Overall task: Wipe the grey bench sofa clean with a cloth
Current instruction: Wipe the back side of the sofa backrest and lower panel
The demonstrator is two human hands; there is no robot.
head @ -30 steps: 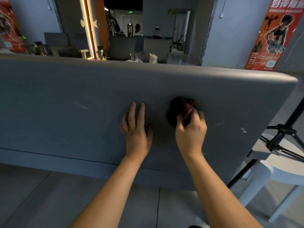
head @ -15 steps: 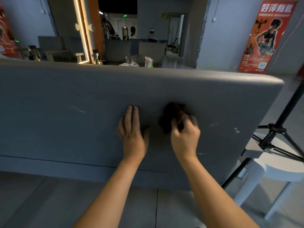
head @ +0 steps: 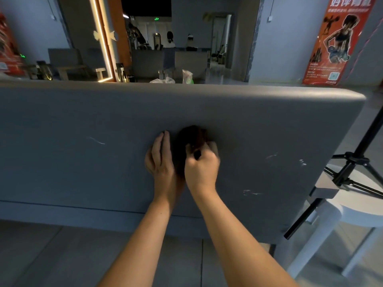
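Cloth [head: 189, 139], dark and bunched into a wad, is pressed against the upright grey panel of the grey bench sofa [head: 83, 166], roughly at mid-height and a little right of the panel's middle. The right hand [head: 202, 165] grips it from below, fingers curled tight round the wad so that only its upper part shows above the knuckles. The left hand [head: 160, 160] lies flat on the panel just beside the cloth, on its left, fingers straight and held together, pointing up; whether it touches the cloth cannot be told. Both forearms reach in from the bottom of the view. Pale scuff marks sit on the panel: a thin streak [head: 97, 140] well to the left of the hands, and several smudges [head: 271, 155] to the right. Past the sofa's right end a black tripod [head: 352, 162] stands over a white stool [head: 356, 212]. An orange poster [head: 335, 42] hangs on the far wall, and grey floor tiles [head: 51, 255] run beneath the sofa.
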